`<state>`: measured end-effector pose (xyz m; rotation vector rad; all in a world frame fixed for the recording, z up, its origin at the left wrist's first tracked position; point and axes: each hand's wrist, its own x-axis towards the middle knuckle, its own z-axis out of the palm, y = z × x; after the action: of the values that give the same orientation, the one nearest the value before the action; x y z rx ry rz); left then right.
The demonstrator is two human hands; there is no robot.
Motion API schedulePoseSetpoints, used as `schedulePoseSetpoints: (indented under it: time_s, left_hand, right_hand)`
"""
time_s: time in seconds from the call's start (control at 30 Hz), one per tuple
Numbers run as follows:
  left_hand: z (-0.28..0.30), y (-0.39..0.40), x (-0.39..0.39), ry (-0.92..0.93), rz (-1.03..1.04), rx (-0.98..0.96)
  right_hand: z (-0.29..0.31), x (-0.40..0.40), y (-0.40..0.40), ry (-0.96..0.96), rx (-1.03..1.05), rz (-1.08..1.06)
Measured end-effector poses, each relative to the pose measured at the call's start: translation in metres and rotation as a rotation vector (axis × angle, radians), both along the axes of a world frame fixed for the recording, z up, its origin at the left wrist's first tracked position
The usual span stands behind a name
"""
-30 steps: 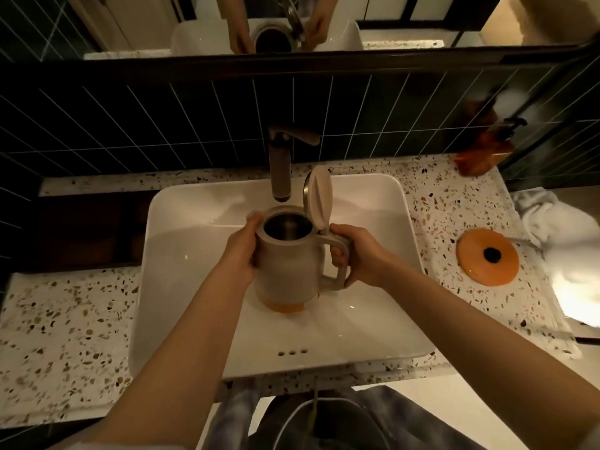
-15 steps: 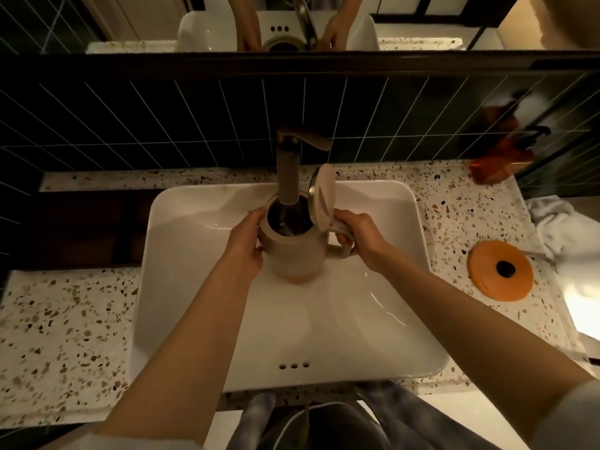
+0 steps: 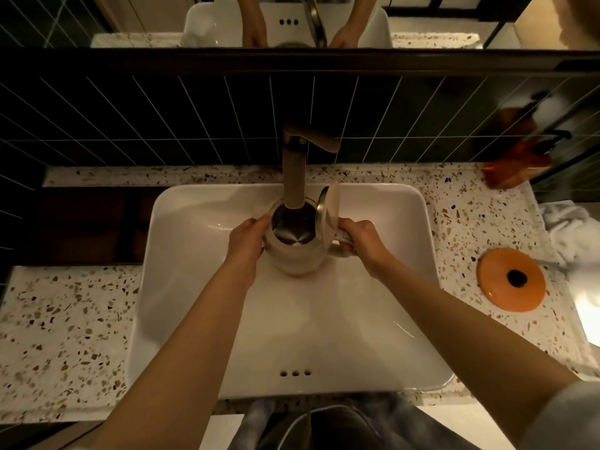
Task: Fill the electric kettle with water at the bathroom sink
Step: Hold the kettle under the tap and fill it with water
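A beige electric kettle (image 3: pixel 297 259) is held inside the white sink (image 3: pixel 181 254), its hinged lid (image 3: pixel 328 211) standing open on the right. The faucet spout (image 3: pixel 293 177) reaches down to the kettle's open mouth, where the shiny metal bottom shows. My left hand (image 3: pixel 248 240) cups the kettle's left side. My right hand (image 3: pixel 362 243) grips its handle on the right. No water stream is visible.
The orange round kettle base (image 3: pixel 511 279) lies on the terrazzo counter (image 3: pixel 65 323) right of the sink, with a white towel (image 3: pixel 574 235) beyond it. An amber soap dispenser (image 3: pixel 519 164) stands at the back right. Dark tiles and a mirror rise behind the faucet.
Both hands carried the kettle away from me and up, from the middle of the basin to right under the faucet spout. The lid stayed open.
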<state>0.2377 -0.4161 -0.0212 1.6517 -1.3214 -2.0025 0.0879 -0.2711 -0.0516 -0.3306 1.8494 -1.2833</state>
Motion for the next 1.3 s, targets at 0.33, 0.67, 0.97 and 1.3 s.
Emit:
schedulePoseSetpoints:
  time_s: [0.33, 0.67, 0.97, 1.3]
  left_hand:
    - [0.041, -0.023, -0.058, -0.137, -0.573, -1.284]
    - [0.032, -0.036, -0.111, -0.418, -0.942, -1.648]
    - [0.036, -0.034, -0.116, -0.444, -0.943, -1.689]
    - [0.050, -0.038, -0.114, -0.133, -0.653, -1.324]
  right_hand:
    - [-0.003, -0.004, -0.001, -0.019, -0.004, 0.014]
    - [-0.004, -0.006, -0.002, -0.015, -0.017, 0.002]
    - [-0.002, -0.006, -0.003, -0.019, -0.022, -0.013]
    - [-0.003, -0.007, -0.003, -0.009, -0.015, 0.007]
